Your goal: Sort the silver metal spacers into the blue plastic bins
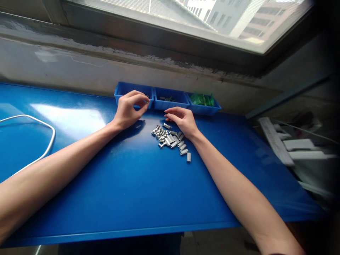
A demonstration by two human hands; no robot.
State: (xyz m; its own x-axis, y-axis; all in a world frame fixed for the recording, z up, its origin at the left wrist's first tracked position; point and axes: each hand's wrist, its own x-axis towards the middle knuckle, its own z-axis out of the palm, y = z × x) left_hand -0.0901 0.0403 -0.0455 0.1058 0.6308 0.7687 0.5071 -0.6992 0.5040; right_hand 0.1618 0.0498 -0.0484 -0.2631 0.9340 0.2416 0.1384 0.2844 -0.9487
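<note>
My left hand (130, 109) is raised in front of the left blue bin (134, 86), thumb and fingertips drawn together in a pinch. Whatever sits between those fingertips is too small to make out. My right hand (183, 121) hovers just behind a pile of metal parts, its fingers curled toward the thumb; their contents, if any, are hidden. Hexagonal metal sleeves (174, 144) make up the right side of the pile. Smaller shiny metal fittings (159, 132) lie bunched on its left. One sleeve (188, 157) stands apart, nearest to me.
Against the wall, the middle blue bin (171, 104) holds dark metal pieces, and the right blue bin (204, 109) holds green plastic pieces (202, 99). A white cable (50, 141) curves over the blue table (127, 198) at left. White frame parts (300, 148) stand beyond the right edge.
</note>
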